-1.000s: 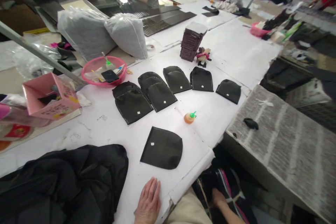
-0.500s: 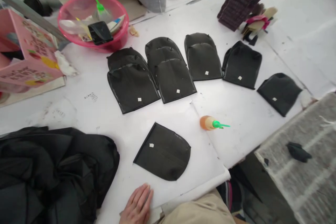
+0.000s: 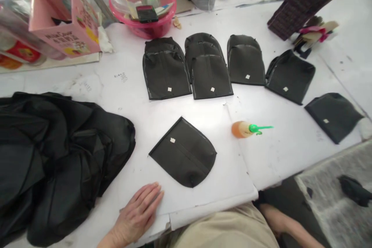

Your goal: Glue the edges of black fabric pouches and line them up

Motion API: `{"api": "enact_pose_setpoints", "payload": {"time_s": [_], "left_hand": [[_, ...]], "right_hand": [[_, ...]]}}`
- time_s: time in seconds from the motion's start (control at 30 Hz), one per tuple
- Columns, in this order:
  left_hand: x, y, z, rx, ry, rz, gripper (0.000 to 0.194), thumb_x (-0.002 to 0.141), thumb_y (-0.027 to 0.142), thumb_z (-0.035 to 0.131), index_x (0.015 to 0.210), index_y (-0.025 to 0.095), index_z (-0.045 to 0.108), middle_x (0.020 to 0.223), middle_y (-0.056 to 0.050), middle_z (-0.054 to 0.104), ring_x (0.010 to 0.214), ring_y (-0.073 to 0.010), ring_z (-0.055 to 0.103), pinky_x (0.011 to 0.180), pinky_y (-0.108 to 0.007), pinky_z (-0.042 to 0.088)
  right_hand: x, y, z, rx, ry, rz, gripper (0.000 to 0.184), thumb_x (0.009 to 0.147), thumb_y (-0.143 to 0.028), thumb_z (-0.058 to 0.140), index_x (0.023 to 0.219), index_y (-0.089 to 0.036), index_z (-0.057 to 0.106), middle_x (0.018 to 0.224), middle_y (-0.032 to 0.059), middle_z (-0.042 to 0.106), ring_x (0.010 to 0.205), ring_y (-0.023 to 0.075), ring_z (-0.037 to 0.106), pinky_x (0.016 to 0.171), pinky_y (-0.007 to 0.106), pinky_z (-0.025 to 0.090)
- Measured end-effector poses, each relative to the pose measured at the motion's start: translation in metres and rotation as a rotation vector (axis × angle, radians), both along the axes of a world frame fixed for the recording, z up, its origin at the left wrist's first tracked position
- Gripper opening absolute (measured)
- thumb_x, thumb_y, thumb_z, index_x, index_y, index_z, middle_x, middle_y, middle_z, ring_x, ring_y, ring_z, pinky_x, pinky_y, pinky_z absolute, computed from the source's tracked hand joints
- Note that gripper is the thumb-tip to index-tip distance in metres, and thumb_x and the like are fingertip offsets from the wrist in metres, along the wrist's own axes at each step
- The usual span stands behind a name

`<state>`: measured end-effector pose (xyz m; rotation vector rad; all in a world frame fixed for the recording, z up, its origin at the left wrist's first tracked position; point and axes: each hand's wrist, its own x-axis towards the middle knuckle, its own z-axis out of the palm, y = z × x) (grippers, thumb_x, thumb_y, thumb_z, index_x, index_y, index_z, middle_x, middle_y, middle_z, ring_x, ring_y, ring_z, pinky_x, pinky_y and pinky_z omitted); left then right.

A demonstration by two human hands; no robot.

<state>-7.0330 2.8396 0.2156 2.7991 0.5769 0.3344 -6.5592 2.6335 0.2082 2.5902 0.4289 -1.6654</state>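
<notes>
My left hand (image 3: 141,209) lies flat on the white table near its front edge, fingers stretched out, holding nothing. Just beyond it is a black fabric piece (image 3: 186,155) with one rounded end, a straight edge and a small white sticker; the hand does not touch it. My right hand (image 3: 271,217) hangs below the table edge beside my lap, its fingers hidden. A bottle (image 3: 242,129) with orange liquid and a green nozzle is to the right of that piece. A heap of black fabric (image 3: 66,155) covers the table's left side.
Several similar black pieces (image 3: 212,69) form an arc across the table. Behind them are a pink basin (image 3: 142,23) of tools and a pink carton (image 3: 62,27). Dark ribbed fabric (image 3: 308,4) hangs at the back right. A grey mottled surface (image 3: 328,190) borders the lower right.
The view has shifted, so most things sit elsewhere in the picture. My right hand and forearm have come into view below the table edge. My left hand still rests flat.
</notes>
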Motion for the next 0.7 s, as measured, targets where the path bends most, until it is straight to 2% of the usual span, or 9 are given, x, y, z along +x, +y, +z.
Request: {"api": "enact_pose_setpoints", "payload": {"time_s": [0.03,0.07,0.1,0.17,0.23,0.33,0.43,0.57,0.7], "left_hand": [[-0.001,0.001,-0.001,0.018,0.006,-0.007,0.048,0.092,0.006,0.05,0.138,0.013,0.065,0.141,-0.013,0.067,0.142,-0.0272,0.055,0.129,-0.042,0.033],[-0.001,0.002,-0.002,0.037,0.007,-0.004,0.049,0.093,0.006,0.05,0.139,0.014,0.064,0.141,-0.013,0.067,0.141,-0.0271,0.055,0.128,-0.042,0.035],[-0.001,0.002,-0.003,0.055,0.009,0.003,0.049,0.093,0.007,0.051,0.14,0.014,0.063,0.141,-0.013,0.067,0.141,-0.0275,0.055,0.126,-0.043,0.038],[0.001,0.003,-0.004,0.099,-0.014,0.022,0.049,0.094,0.008,0.052,0.141,0.016,0.061,0.139,-0.014,0.067,0.138,-0.0285,0.057,0.12,-0.045,0.046],[0.002,0.002,-0.004,0.138,-0.017,0.053,0.052,0.095,0.01,0.053,0.145,0.02,0.059,0.139,-0.013,0.066,0.137,-0.0287,0.059,0.116,-0.046,0.05],[0.002,0.0,-0.005,0.199,-0.001,0.102,0.054,0.093,0.009,0.052,0.146,0.02,0.059,0.14,-0.015,0.065,0.137,-0.0303,0.058,0.114,-0.049,0.053],[0.003,-0.002,-0.005,0.23,0.028,0.133,0.048,0.094,0.009,0.052,0.14,0.018,0.063,0.14,-0.016,0.064,0.137,-0.0315,0.058,0.114,-0.05,0.053],[0.018,0.005,0.0,0.271,0.01,0.245,0.035,0.1,0.014,0.05,0.128,0.017,0.07,0.135,-0.016,0.067,0.131,-0.029,0.062,0.11,-0.047,0.056],[0.059,0.024,0.009,0.317,-0.083,0.343,0.03,0.106,0.02,0.049,0.128,0.015,0.068,0.132,-0.015,0.069,0.128,-0.0273,0.064,0.108,-0.046,0.057]], "right_hand": [[0.01,0.007,0.01,-0.026,0.078,0.052,0.02,0.066,-0.025,0.091,0.069,-0.017,0.073,0.059,0.0061,0.066,0.049,0.0251,0.064,0.051,0.038,0.054],[0.02,0.016,0.021,-0.023,0.183,0.116,0.021,0.064,-0.025,0.09,0.062,-0.018,0.07,0.055,0.0054,0.065,0.045,0.0241,0.062,0.048,0.035,0.05],[0.028,0.027,0.034,0.07,0.348,0.2,0.019,0.072,-0.031,0.083,0.068,-0.019,0.07,0.061,0.0051,0.069,0.05,0.0224,0.066,0.05,0.032,0.051],[0.039,0.052,0.055,0.4,0.474,0.241,0.03,0.085,-0.049,0.073,0.08,-0.02,0.073,0.068,0.0053,0.072,0.063,0.0219,0.071,0.061,0.031,0.058],[0.047,0.078,0.063,0.701,0.32,0.194,0.041,0.085,-0.061,0.074,0.085,-0.019,0.073,0.07,0.0061,0.072,0.067,0.0217,0.071,0.069,0.035,0.062],[0.053,0.111,0.043,0.995,-0.034,0.004,0.062,0.069,-0.074,0.082,0.092,-0.018,0.07,0.081,0.0094,0.074,0.071,0.0243,0.072,0.072,0.041,0.064],[0.052,0.144,0.004,1.228,-0.253,-0.081,0.091,0.055,-0.082,0.084,0.115,-0.016,0.065,0.111,0.0177,0.072,0.099,0.0323,0.073,0.09,0.052,0.063],[0.04,0.185,-0.023,1.327,-0.285,-0.035,0.106,0.055,-0.079,0.085,0.135,-0.017,0.054,0.143,0.0229,0.058,0.128,0.0359,0.062,0.111,0.053,0.052],[0.03,0.209,-0.025,1.326,-0.389,0.045,0.094,0.068,-0.065,0.083,0.137,-0.011,0.05,0.14,0.0253,0.058,0.132,0.0388,0.058,0.114,0.053,0.045]]}}
